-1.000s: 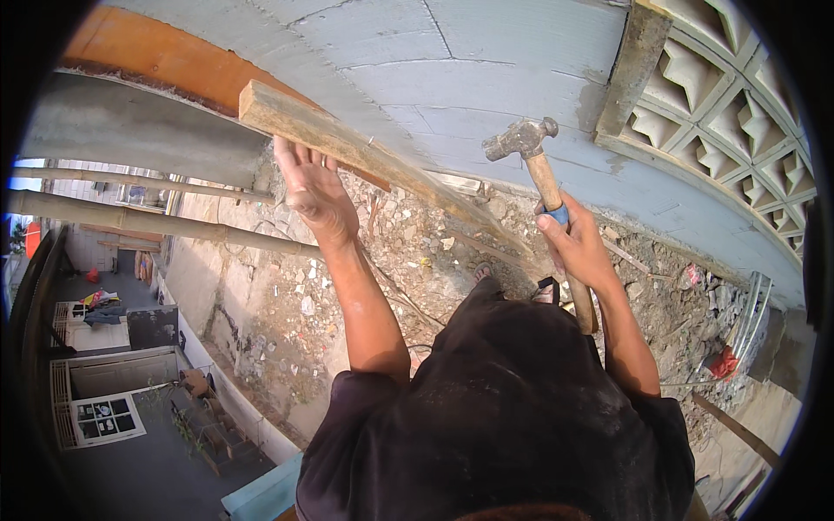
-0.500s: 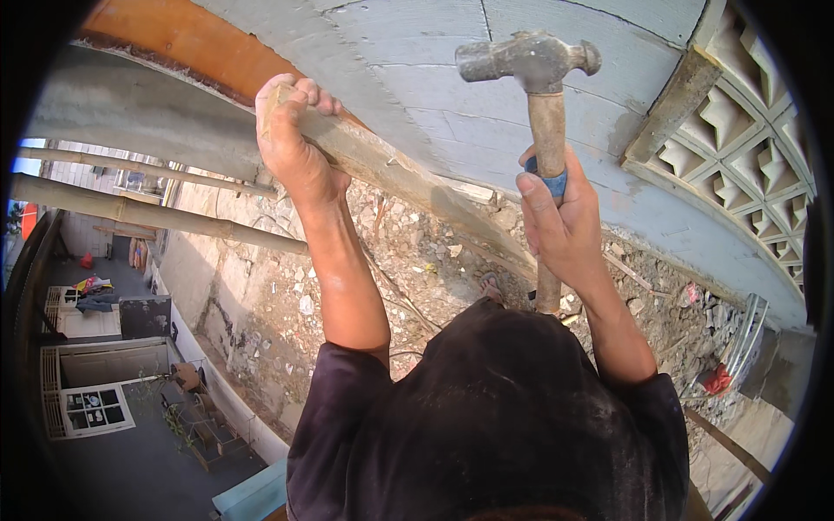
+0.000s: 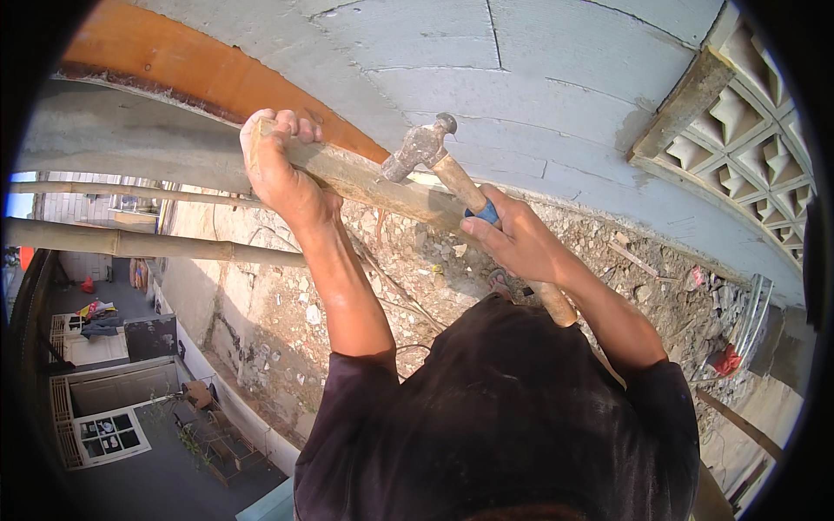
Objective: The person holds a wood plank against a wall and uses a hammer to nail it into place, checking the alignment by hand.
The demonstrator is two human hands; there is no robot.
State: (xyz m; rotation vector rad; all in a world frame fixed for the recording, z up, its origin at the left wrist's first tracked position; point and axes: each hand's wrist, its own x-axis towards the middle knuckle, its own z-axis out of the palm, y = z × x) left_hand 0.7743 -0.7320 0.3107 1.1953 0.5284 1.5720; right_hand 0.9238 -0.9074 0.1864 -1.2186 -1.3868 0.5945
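Note:
My left hand is wrapped round the far left end of a long wooden board, which slants down toward the right. In my right hand is a ball-peen hammer with a wooden handle and a blue band near the grip. Its flat face is down at the board's upper side, right of my left hand; whether it touches the wood or a nail there is hard to tell. The handle's butt end points back toward my dark shirt.
A grey block wall rises ahead, with patterned vent blocks at right. An orange panel lies upper left. Bamboo poles cross at left. Rubble covers the ground far below; a lower yard with a windowed door shows at left.
The hammer has swung down and left from a raised position onto the board's area, my right hand moving with it. My left hand keeps its grip on the board, shifting slightly in view.

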